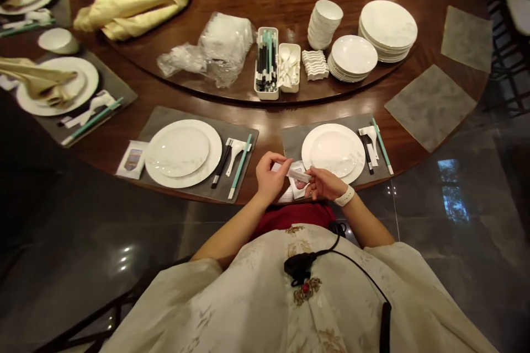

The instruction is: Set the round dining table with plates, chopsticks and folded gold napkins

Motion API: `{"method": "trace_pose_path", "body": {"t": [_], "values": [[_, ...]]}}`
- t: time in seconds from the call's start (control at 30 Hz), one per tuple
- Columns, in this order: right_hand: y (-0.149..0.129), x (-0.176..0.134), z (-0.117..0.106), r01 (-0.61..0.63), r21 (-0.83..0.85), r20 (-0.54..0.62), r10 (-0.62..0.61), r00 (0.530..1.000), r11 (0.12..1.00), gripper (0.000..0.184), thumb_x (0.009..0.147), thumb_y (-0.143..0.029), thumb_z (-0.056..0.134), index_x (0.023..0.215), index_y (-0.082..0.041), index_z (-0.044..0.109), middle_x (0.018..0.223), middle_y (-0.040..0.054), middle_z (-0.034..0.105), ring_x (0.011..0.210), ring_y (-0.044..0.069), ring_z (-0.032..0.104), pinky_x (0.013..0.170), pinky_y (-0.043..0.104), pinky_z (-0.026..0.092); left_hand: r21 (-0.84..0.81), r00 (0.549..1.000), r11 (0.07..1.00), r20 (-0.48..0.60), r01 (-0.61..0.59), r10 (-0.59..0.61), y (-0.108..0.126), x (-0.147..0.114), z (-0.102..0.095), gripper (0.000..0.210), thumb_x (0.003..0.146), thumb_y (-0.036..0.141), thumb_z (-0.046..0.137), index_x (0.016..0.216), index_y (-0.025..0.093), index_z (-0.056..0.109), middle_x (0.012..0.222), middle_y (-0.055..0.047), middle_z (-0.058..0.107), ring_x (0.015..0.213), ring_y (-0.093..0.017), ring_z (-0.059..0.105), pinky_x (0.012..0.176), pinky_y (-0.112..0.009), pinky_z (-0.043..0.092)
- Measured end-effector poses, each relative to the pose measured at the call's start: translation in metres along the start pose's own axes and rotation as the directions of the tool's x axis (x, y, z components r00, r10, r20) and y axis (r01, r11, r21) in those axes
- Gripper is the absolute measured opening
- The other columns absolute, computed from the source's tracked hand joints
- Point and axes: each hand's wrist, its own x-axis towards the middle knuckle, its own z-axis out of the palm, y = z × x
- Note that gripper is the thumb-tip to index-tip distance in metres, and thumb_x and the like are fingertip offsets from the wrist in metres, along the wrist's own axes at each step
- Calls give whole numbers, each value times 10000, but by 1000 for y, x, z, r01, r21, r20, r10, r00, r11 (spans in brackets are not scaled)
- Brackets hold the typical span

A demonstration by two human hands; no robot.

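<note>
Close to the table's front edge, my left hand (pixel 271 176) pinches one end of a small narrow whitish packet (pixel 298 175). The fingers of my right hand (pixel 326 183) close on its other end. What is inside the packet I cannot make out. Partly hidden below it is a white printed sachet (pixel 297 192), left of a white plate (pixel 333 138) with a smaller plate on top. On the same grey placemat (pixel 293 140), right of the plates, are a white spoon (pixel 371 133), black chopsticks (pixel 367 155) and turquoise chopsticks (pixel 383 146).
To the left is another plate setting (pixel 183 176) with a similar sachet (pixel 133 160). The raised round turntable bears a chopstick box (pixel 267 94), a spoon box (pixel 290 88), stacked bowls (pixel 325 25), stacked plates (pixel 388 25), plastic wrapping (pixel 226 44) and a gold cloth (pixel 144 0).
</note>
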Motion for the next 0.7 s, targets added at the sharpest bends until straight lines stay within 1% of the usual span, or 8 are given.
{"method": "trace_pose_path", "body": {"t": [0.1,0.17,0.23,0.33,0.4,0.5,0.6,0.7], "values": [[-3,7,30,73,57,-36,-71,997,996,414,717,-518,774,895,-165,652,726,19,696,547,98,621,454,183,473,52,994,995,71,-89,85,5,-7,-19,366,597,452,869,658,211,600,709,-31,598,785,-199,565,786,-325,480],[-7,13,36,167,34,-139,-161,977,985,404,648,-442,841,885,-169,662,669,-11,665,556,86,614,469,167,465,-17,994,998,88,-66,67,1,-12,-29,440,567,458,888,828,210,635,889,-59,642,927,-221,593,838,-327,485],[-7,22,42,235,11,-238,-225,945,972,431,596,-407,872,895,-187,654,661,-28,649,578,96,623,465,169,455,-137,998,990,59,44,-36,-8,-17,-35,561,586,466,872,1002,209,597,1042,-71,629,1004,-211,603,851,-307,490],[0,39,60,273,-3,-322,-259,911,962,473,544,-403,887,877,-207,614,704,-32,647,614,115,631,447,181,451,-271,957,918,109,290,-269,-22,-24,-34,480,678,471,793,986,194,551,969,-45,636,890,-167,629,769,-274,501],[8,51,77,266,-46,-326,-267,907,963,470,532,-417,883,830,-208,585,702,-33,633,626,117,617,443,185,459,-310,934,882,95,356,-344,-28,-27,-32,410,714,448,760,946,178,558,914,-38,649,839,-153,626,753,-265,497],[19,64,98,258,-161,-286,-295,912,953,426,569,-433,854,785,-206,566,747,-20,630,674,121,596,458,191,483,-362,934,873,-16,327,-356,-31,-25,-37,385,736,443,730,959,161,590,921,-49,670,838,-143,622,775,-255,491],[23,71,106,255,-247,-235,-313,920,935,398,592,-407,837,836,-207,594,888,5,656,780,138,614,511,204,523,-405,923,858,-77,317,-377,-35,-18,-57,409,743,497,706,942,161,585,908,-56,686,805,-139,633,725,-245,500],[21,75,105,204,-264,-232,-268,935,943,393,603,-399,827,866,-208,607,941,13,658,785,132,628,526,204,524,-429,894,832,-109,353,-435,-43,-13,-87,494,693,563,733,934,169,556,836,-46,688,691,-137,633,556,-217,466]]}}
